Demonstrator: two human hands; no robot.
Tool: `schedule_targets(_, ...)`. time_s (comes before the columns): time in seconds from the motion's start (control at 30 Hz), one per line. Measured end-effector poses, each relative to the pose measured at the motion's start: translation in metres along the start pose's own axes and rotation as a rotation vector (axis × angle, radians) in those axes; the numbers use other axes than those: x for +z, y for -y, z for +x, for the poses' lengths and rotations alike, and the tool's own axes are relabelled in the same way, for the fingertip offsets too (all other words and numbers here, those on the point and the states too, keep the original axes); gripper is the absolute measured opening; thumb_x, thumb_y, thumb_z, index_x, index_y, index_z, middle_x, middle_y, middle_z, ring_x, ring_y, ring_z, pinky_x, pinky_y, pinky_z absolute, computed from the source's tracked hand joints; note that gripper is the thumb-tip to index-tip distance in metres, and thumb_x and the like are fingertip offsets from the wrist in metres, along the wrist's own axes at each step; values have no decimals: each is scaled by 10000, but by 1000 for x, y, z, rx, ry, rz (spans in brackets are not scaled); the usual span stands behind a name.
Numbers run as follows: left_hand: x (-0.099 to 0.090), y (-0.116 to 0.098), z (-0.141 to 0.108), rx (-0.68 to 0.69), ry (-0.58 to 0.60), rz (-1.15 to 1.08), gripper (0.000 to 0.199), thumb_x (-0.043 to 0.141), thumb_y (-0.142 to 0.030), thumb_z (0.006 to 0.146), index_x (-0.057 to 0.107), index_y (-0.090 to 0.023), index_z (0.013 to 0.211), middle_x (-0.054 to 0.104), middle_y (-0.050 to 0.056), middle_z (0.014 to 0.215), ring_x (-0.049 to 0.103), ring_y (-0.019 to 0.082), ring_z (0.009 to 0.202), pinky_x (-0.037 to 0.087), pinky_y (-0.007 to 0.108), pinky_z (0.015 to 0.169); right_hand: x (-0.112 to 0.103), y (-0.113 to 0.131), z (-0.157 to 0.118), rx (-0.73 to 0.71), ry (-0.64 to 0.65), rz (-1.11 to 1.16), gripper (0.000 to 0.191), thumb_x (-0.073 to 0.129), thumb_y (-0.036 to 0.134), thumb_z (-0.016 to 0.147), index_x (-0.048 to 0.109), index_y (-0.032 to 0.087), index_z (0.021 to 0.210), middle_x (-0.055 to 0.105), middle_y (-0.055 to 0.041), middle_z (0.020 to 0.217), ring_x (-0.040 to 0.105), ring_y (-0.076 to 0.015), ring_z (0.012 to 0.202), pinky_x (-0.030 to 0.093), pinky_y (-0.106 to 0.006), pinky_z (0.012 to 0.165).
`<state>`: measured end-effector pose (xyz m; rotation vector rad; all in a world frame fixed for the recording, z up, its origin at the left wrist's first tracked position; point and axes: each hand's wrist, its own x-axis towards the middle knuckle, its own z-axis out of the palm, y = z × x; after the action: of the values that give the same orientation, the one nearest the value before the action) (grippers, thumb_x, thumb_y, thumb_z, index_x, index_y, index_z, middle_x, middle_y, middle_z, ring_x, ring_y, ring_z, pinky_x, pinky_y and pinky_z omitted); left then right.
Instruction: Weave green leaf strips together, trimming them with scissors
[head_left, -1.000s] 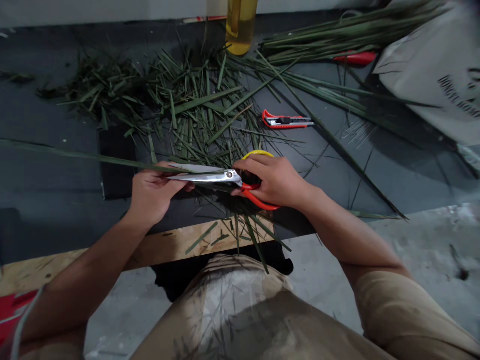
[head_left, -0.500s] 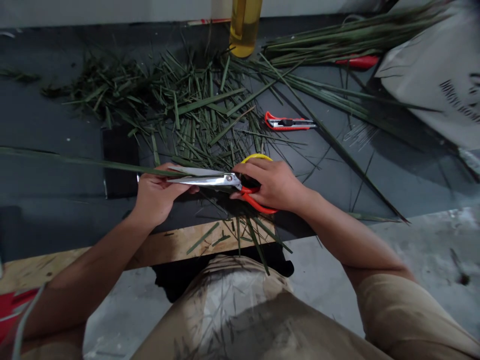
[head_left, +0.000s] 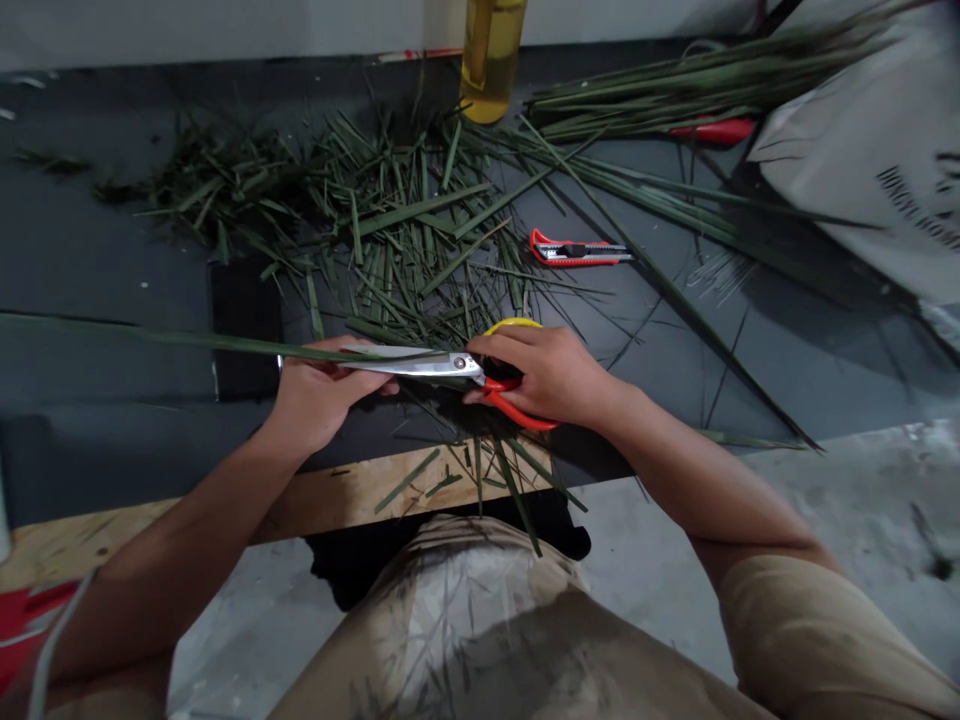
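Note:
My right hand is closed round the handles of a pair of scissors, one handle loop yellow and the other red. Their steel blades point left and lie nearly together. Between thumb and fingers, my left hand pinches a long green leaf strip that stretches away to the left edge of the view. The strip's right end runs along the blades, over the fingers of my left hand. Just beyond both hands spreads a heap of cut leaf pieces on the dark tabletop.
A red utility knife lies right of the heap. Behind stand a bottle of yellow liquid and a bundle of long leaves. A white printed bag is at right; a dark phone-like slab lies near my left hand.
The scissor blades have closed from a slight gap to nearly together along the leaf strip. Both hands keep almost the same place, and the view has shifted slightly.

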<state>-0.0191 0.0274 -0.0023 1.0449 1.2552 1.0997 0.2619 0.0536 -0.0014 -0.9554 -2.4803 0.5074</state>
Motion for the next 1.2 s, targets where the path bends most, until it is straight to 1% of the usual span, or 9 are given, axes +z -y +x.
schedule_targets(0.1,-1,-1,-2,-38,24,6,136,895,-207,653,775,-190,714,740,18,644,698,170,551,643,299,587,2,1,0,-12,-1,-8,554,621,668,971,719,179,1214,781,-102,1001,711,-201,858,451,-283,679)
schedule_targets(0.23,1,-1,-5,-64,5,-23,127,891,-182,651,791,-193,728,759,15,695,703,169,570,640,288,590,6,2,0,-7,4,9,579,612,684,968,709,176,1226,784,-104,1013,728,-209,859,458,-284,668)
schedule_targets(0.43,6,-3,-7,-85,91,73,65,862,-210,699,814,-197,742,775,36,715,719,182,606,631,277,606,9,2,0,-9,20,15,552,626,653,975,708,174,1236,788,-107,1019,738,-206,864,481,-277,688)
schedule_targets(0.63,7,-12,-4,-110,66,77,197,925,-285,618,792,-196,734,775,36,726,733,215,642,667,337,665,3,-1,0,14,12,32,557,657,652,956,717,174,1237,790,-109,1020,737,-202,853,481,-269,683)
schedule_targets(0.7,5,-11,-2,-76,16,43,201,931,-281,621,796,-203,747,774,32,721,727,212,626,669,347,658,0,-3,0,32,9,29,559,659,654,953,718,178,1239,790,-108,1019,733,-201,841,478,-268,679)
schedule_targets(0.87,1,-8,5,65,-128,-111,152,916,-277,638,799,-218,716,745,20,641,692,170,546,621,289,560,-8,-10,-1,52,18,24,575,681,665,930,716,187,1247,787,-106,1024,727,-208,842,488,-275,700)
schedule_targets(0.97,2,-7,6,63,-143,-133,142,911,-238,623,807,-231,719,741,11,642,675,157,524,601,282,530,-9,-11,-1,43,17,38,570,667,668,939,715,181,1232,784,-106,1025,728,-206,840,488,-275,703)
schedule_targets(1.07,2,-6,6,96,-139,-127,106,889,-197,652,809,-235,712,731,11,640,676,149,536,588,269,536,-8,-9,-1,67,27,43,577,649,691,938,716,186,1208,780,-95,1005,722,-201,824,473,-272,686)
schedule_targets(1.2,0,-5,5,120,-131,-119,87,877,-204,671,799,-236,691,721,4,645,666,147,535,574,272,532,-5,-7,-1,72,43,47,610,625,718,938,711,172,1196,771,-93,966,703,-195,779,453,-274,668)
